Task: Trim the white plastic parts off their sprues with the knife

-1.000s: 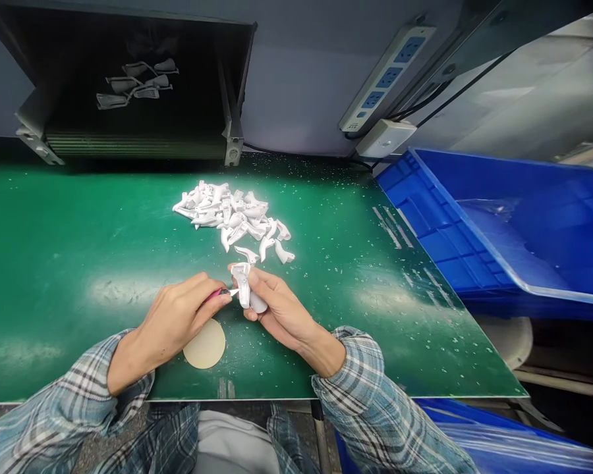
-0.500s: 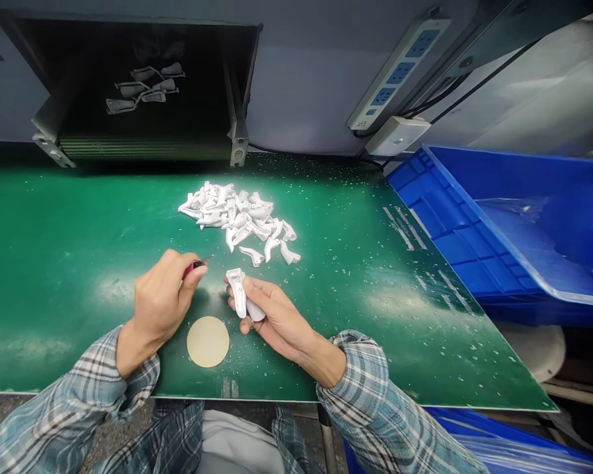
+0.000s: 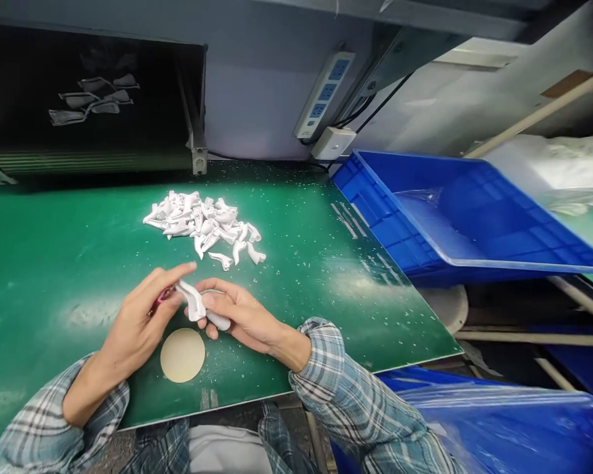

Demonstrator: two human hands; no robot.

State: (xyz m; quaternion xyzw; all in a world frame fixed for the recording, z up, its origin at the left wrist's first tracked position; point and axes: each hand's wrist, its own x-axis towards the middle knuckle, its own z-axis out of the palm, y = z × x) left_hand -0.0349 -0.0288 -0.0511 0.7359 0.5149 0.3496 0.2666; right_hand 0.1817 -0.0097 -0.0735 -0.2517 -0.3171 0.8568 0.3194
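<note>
Closed grip: right hand (image 3: 242,316) wraps a curved white plastic piece (image 3: 194,301), left hand (image 3: 133,322) pinching a pink-handled tool (image 3: 164,296).

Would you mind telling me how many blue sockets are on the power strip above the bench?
3: on the power strip, they run in one line: the upper socket, the middle socket and the lower socket.
</note>
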